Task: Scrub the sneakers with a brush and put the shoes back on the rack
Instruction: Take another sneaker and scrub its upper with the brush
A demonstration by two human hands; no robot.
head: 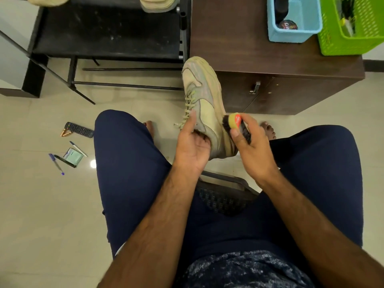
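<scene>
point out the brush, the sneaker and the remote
brush (232, 123): head view, wooden back beside the orange label
sneaker (207, 104): head view, side panel of the upper
remote (79, 129): head view, middle of its button face

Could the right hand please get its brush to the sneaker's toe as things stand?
Probably yes: the right hand holds the brush against the sneaker, whose toe is uncovered; the left hand grips only its opening.

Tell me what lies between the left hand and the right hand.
The sneaker, in the head view: the left hand grips it at the opening, and the right hand holds the brush, bristles against its side.
</scene>
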